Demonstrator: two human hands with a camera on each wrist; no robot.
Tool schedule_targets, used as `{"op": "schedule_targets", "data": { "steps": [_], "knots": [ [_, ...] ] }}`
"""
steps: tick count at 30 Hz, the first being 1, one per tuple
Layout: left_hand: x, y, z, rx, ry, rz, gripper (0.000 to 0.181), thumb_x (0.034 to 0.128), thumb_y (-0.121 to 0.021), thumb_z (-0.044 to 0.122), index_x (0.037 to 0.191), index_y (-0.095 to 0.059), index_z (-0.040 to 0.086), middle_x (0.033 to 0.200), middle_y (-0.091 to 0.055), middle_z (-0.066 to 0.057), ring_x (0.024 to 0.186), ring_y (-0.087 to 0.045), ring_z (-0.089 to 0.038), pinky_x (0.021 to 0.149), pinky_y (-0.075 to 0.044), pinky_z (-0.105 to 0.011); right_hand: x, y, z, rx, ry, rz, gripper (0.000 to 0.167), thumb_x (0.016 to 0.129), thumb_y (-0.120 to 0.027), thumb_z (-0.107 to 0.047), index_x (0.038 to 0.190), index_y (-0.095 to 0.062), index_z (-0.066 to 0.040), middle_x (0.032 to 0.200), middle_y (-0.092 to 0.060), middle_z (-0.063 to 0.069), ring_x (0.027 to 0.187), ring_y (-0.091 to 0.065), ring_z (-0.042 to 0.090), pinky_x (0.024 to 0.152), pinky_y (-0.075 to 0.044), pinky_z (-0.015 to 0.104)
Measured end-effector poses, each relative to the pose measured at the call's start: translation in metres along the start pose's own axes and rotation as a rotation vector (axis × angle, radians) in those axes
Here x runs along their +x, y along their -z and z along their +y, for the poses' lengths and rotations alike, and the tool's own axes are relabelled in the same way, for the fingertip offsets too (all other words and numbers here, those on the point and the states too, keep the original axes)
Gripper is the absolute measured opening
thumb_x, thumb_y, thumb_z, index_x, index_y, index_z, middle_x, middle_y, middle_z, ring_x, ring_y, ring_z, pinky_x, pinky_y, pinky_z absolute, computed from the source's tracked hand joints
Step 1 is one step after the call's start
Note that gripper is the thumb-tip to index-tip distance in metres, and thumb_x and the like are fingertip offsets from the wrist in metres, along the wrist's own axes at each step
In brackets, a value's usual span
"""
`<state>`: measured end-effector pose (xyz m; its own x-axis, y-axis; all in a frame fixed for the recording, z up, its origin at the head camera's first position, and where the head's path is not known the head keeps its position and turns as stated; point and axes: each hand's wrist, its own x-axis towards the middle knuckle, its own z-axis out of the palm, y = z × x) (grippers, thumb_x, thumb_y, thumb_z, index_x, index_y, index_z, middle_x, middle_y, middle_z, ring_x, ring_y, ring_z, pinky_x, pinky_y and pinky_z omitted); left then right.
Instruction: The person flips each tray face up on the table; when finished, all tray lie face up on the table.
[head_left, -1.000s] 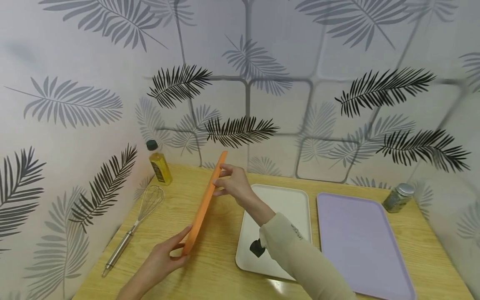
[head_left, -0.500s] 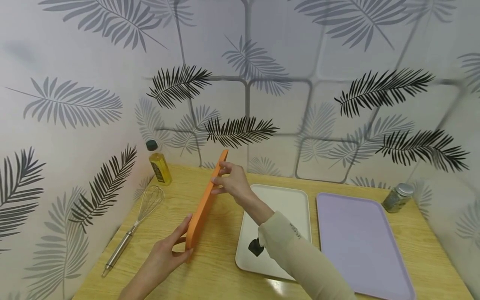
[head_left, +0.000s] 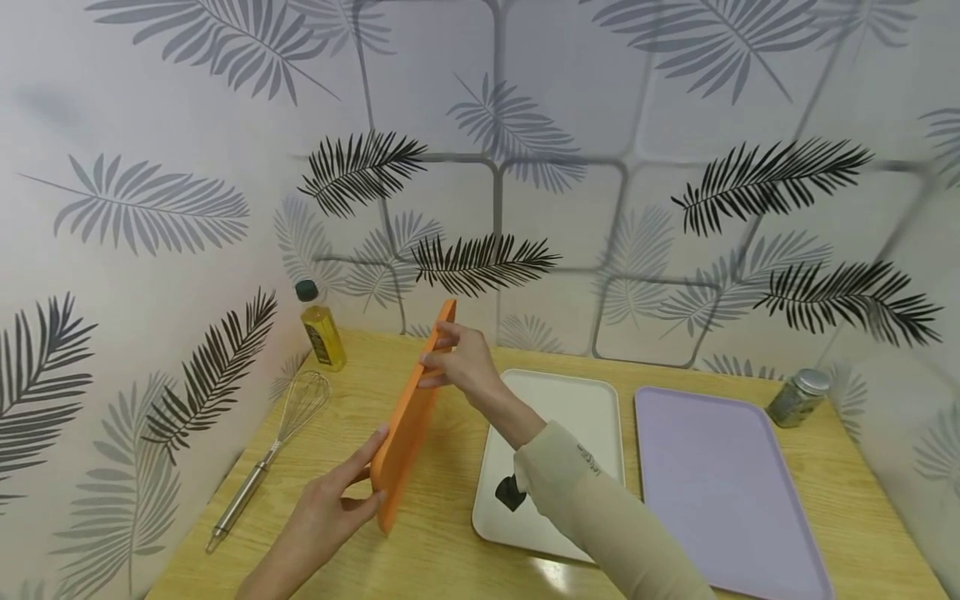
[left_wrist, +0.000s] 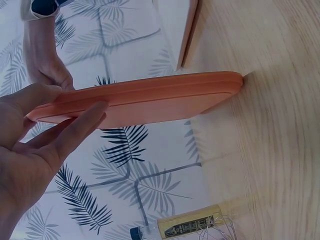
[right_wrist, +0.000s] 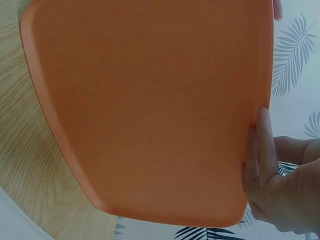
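An orange tray (head_left: 405,433) stands tilted on its long side above the wooden table, seen nearly edge-on in the head view. My left hand (head_left: 326,508) grips its near end, thumb on one side and fingers on the other. Near the far upper corner, my right hand (head_left: 468,367) pinches the rim. The right wrist view shows the tray's broad flat face (right_wrist: 145,110) with the right hand (right_wrist: 285,185) at its edge. In the left wrist view, the left fingers (left_wrist: 82,127) press against one face; the lower edge comes down close to the table, and I cannot tell whether it touches.
A white tray (head_left: 562,408) with a small black piece (head_left: 511,493) lies under the right forearm, beside a lilac tray (head_left: 720,492). A whisk (head_left: 262,467) and yellow oil bottle (head_left: 322,337) are at left. A lidded jar (head_left: 798,398) stands far right. Patterned walls enclose the table.
The orange tray has turned slightly, showing more of its right face, and its near lower corner now reaches lower. Both hands keep their hold with little movement.
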<state>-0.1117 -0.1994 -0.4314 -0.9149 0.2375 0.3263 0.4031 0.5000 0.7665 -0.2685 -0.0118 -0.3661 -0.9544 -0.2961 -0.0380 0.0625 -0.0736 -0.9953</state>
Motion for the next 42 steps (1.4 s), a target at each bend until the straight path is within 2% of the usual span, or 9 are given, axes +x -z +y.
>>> {"op": "schedule_targets", "data": {
  "steps": [9, 16, 20, 25, 29, 32, 35, 38, 42],
  "knots": [
    [-0.001, 0.003, 0.01, 0.021, 0.009, 0.074, 0.074, 0.0802, -0.071, -0.009, 0.144, -0.048, 0.019, 0.131, -0.057, -0.021, 0.1, -0.065, -0.037, 0.064, -0.056, -0.021, 0.001, -0.004, -0.001, 0.019, 0.011, -0.008, 0.066, 0.085, -0.061, 0.014, 0.145, -0.036, 0.003, 0.125, -0.042, 0.025, 0.091, -0.064, 0.035, 0.064, -0.059, 0.037],
    [-0.001, 0.004, 0.012, -0.036, -0.01, 0.144, 0.058, 0.0842, -0.07, -0.004, 0.138, -0.055, 0.015, 0.128, -0.061, -0.015, 0.099, -0.067, -0.032, 0.063, -0.056, -0.02, 0.002, -0.007, -0.002, 0.0, 0.008, -0.012, 0.066, 0.085, -0.062, 0.013, 0.145, -0.035, 0.004, 0.123, -0.044, 0.025, 0.092, -0.065, 0.035, 0.064, -0.059, 0.037],
    [-0.003, 0.003, 0.013, -0.048, -0.004, 0.166, 0.057, 0.0842, -0.07, -0.003, 0.136, -0.057, 0.014, 0.124, -0.063, -0.015, 0.097, -0.068, -0.029, 0.063, -0.056, -0.021, 0.002, -0.01, -0.002, -0.003, 0.0, -0.019, 0.066, 0.086, -0.062, 0.012, 0.146, -0.034, 0.004, 0.124, -0.045, 0.025, 0.094, -0.065, 0.036, 0.065, -0.059, 0.038],
    [-0.004, 0.002, 0.015, -0.017, -0.003, 0.219, 0.054, 0.0831, -0.071, -0.004, 0.133, -0.059, 0.013, 0.122, -0.064, -0.015, 0.092, -0.069, -0.028, 0.06, -0.056, -0.02, 0.001, -0.013, -0.003, 0.024, -0.014, -0.016, 0.067, 0.086, -0.062, 0.012, 0.146, -0.035, 0.003, 0.124, -0.047, 0.023, 0.091, -0.066, 0.033, 0.065, -0.059, 0.037],
    [-0.004, 0.001, 0.017, 0.012, 0.003, 0.262, 0.051, 0.0832, -0.072, -0.003, 0.131, -0.062, 0.013, 0.12, -0.066, -0.012, 0.089, -0.07, -0.023, 0.058, -0.055, -0.02, -0.002, -0.011, 0.0, 0.028, -0.029, -0.011, 0.063, 0.091, -0.061, 0.003, 0.147, -0.034, 0.0, 0.123, -0.05, 0.021, 0.092, -0.066, 0.034, 0.069, -0.058, 0.042],
    [-0.003, 0.001, 0.017, 0.015, 0.005, 0.283, 0.049, 0.0833, -0.072, -0.002, 0.129, -0.063, 0.013, 0.119, -0.067, -0.012, 0.089, -0.069, -0.018, 0.058, -0.056, -0.02, -0.002, -0.003, 0.013, -0.022, -0.054, 0.021, 0.058, 0.096, -0.058, -0.009, 0.148, -0.033, -0.001, 0.125, -0.055, 0.021, 0.1, -0.064, 0.038, 0.075, -0.057, 0.046],
    [-0.002, 0.002, 0.015, 0.028, 0.021, 0.311, 0.048, 0.0834, -0.072, -0.002, 0.128, -0.064, 0.012, 0.115, -0.068, -0.013, 0.089, -0.069, -0.015, 0.058, -0.056, -0.021, -0.001, 0.007, 0.039, -0.123, -0.094, 0.054, 0.057, 0.099, -0.054, -0.019, 0.148, -0.032, 0.0, 0.127, -0.057, 0.021, 0.107, -0.062, 0.037, 0.08, -0.055, 0.048],
    [-0.002, 0.003, 0.013, 0.038, 0.056, 0.346, 0.047, 0.0829, -0.071, -0.005, 0.127, -0.065, 0.01, 0.114, -0.068, -0.015, 0.09, -0.069, -0.017, 0.059, -0.056, -0.021, -0.002, 0.016, 0.069, -0.189, -0.166, 0.033, 0.06, 0.099, -0.054, -0.022, 0.148, -0.029, 0.002, 0.132, -0.053, 0.023, 0.115, -0.056, 0.039, 0.089, -0.05, 0.053],
    [-0.001, 0.006, 0.012, 0.043, 0.098, 0.385, 0.045, 0.0821, -0.07, -0.009, 0.124, -0.066, 0.006, 0.115, -0.067, -0.018, 0.092, -0.068, -0.021, 0.06, -0.056, -0.021, -0.005, 0.022, 0.103, -0.249, -0.241, -0.015, 0.065, 0.098, -0.055, -0.024, 0.149, -0.025, 0.003, 0.14, -0.044, 0.027, 0.124, -0.046, 0.043, 0.094, -0.045, 0.059]
  ]
}}
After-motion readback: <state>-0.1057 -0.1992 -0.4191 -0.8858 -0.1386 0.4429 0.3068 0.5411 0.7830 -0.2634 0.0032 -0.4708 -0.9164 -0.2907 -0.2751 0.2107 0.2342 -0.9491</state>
